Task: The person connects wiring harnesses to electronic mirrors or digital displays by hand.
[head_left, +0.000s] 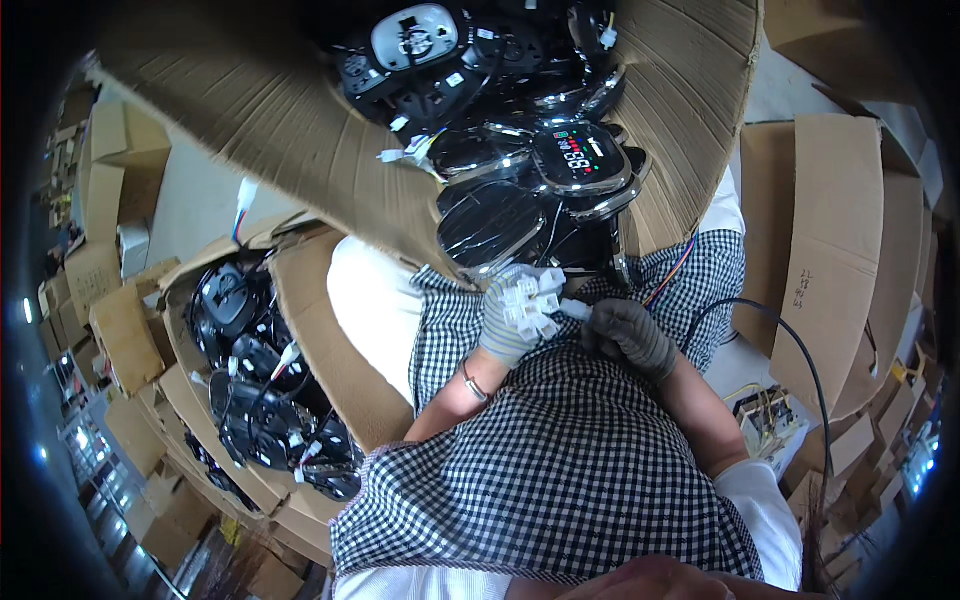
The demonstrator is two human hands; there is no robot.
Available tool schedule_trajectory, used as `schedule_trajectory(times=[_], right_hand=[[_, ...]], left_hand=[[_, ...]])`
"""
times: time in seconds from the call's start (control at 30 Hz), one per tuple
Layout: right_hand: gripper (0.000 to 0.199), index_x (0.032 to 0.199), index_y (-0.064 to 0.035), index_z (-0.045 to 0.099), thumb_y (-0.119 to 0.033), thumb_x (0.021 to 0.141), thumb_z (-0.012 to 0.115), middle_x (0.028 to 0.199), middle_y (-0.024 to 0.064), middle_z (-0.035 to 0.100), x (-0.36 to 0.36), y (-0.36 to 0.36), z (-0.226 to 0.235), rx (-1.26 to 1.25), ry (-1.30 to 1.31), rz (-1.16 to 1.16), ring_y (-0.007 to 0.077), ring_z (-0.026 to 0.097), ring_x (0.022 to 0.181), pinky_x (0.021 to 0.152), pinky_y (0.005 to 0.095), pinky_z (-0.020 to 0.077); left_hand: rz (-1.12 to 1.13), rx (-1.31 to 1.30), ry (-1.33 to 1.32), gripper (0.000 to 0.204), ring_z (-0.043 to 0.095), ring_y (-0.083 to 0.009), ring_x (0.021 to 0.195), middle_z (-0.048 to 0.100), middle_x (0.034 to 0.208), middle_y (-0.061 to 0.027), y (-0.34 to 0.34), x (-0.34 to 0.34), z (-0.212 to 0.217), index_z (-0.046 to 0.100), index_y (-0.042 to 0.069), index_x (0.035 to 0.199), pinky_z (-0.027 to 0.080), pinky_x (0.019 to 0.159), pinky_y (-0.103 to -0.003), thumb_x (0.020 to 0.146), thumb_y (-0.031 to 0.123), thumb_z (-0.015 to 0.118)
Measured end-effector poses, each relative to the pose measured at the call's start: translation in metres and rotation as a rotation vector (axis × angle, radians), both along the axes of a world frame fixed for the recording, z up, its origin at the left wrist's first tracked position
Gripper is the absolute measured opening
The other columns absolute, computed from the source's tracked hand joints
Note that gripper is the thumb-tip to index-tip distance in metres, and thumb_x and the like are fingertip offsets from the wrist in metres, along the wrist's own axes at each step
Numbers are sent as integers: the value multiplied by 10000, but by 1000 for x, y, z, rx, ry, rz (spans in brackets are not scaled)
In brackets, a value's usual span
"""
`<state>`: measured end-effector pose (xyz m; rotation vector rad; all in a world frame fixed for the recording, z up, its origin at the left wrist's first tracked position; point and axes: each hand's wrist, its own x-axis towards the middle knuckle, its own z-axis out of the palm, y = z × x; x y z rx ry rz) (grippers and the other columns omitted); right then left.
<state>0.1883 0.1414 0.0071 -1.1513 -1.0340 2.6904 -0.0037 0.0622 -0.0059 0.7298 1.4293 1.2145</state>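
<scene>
A cluster of white plastic connectors is gripped in my left hand, which wears a striped grey glove. Close beside it on the right, my gloved right hand pinches a single white connector that points at the cluster. I cannot make out whether the two touch. Thin coloured wires rise just above my right hand; their lower end is hidden. Just beyond both hands, an open cardboard box leans over my lap, filled with glossy black display units. One display is lit with red, white and green symbols.
On the left stands another box with black units and loose white plugs. A black cable arcs down on the right, near a small device with exposed wiring. Cardboard boxes line the right side.
</scene>
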Motion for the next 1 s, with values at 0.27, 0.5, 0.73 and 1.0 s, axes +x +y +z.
schedule_trajectory(times=[0.27, 0.5, 0.73, 1.0], right_hand=[[347, 718, -37, 499, -334, 887, 560, 571, 4, 377, 21, -24, 38, 379, 157, -348, 113, 380, 489, 466, 212, 318], [457, 703, -24, 509, -447, 838, 617, 584, 50, 480, 41, -33, 66, 365, 203, -114, 106, 410, 468, 424, 199, 267], [428, 693, -30, 518, -416, 859, 604, 581, 52, 480, 16, -31, 76, 454, 282, -100, 95, 385, 452, 423, 205, 259], [388, 759, -22, 567, -395, 841, 634, 609, 49, 512, 11, -28, 64, 404, 213, 30, 91, 412, 482, 463, 213, 300]], left_hand=[[173, 495, 1117, 183, 523, -287, 877, 538, 938, -101, 84, -35, 66, 577, 71, 899, 438, 738, -388, 720, 82, 537], [609, 526, 1633, 321, 558, -253, 949, 558, 1094, -133, 24, -103, 190, 506, 73, 1168, 453, 830, -385, 870, 188, 480], [928, 794, 701, 482, 555, -126, 607, 561, 666, -9, -107, -143, 320, 605, 28, 921, 506, 617, -264, 936, 443, 359], [856, 144, 1549, 266, 597, -291, 804, 605, 1011, -173, -239, -146, 298, 570, 51, 1098, 476, 756, -387, 852, 149, 552]])
